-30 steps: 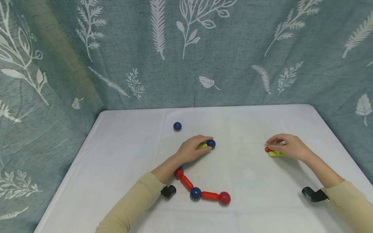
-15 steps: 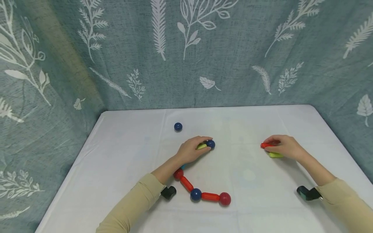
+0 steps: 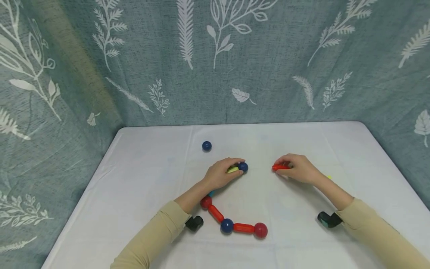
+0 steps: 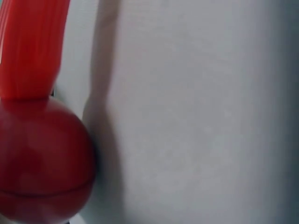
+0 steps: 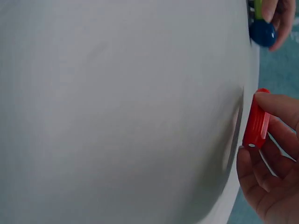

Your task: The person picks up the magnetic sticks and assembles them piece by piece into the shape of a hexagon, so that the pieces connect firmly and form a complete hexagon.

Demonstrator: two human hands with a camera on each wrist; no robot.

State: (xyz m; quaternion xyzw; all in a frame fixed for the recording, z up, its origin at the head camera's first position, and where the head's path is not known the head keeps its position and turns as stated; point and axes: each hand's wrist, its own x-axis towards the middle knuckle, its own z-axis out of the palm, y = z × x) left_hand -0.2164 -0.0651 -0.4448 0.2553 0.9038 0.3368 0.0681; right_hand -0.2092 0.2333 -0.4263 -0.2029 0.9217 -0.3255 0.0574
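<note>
Fingers point(image 5: 273, 105) of right hand point(image 3: 299, 170) pinch red rod point(image 3: 279, 167) above table point(image 3: 151, 175).

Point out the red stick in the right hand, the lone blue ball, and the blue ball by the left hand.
Red plastic stick point(image 3: 279, 167), head view, its middle.
Lone dark blue ball point(image 3: 206, 146), head view, its centre.
Dark blue ball at the left hand's fingertips point(image 3: 243, 167), head view, its visible front.

Most of the green rod point(image 3: 232, 169) is hidden under the left hand point(image 3: 220, 175); the red ball point(image 4: 39, 161) is cut off at the frame's lower left.
</note>
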